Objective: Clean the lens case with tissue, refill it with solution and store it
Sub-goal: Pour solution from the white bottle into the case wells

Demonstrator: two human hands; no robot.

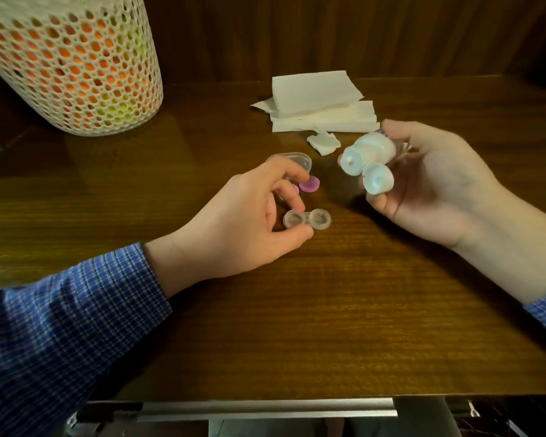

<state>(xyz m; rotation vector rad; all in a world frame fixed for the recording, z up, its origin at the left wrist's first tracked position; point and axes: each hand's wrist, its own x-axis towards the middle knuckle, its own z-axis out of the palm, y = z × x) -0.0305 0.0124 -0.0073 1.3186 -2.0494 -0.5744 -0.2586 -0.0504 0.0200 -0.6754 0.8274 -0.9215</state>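
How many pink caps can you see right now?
2. One cap lies on the table beyond the left hand; the other cap is mostly hidden behind its fingers.
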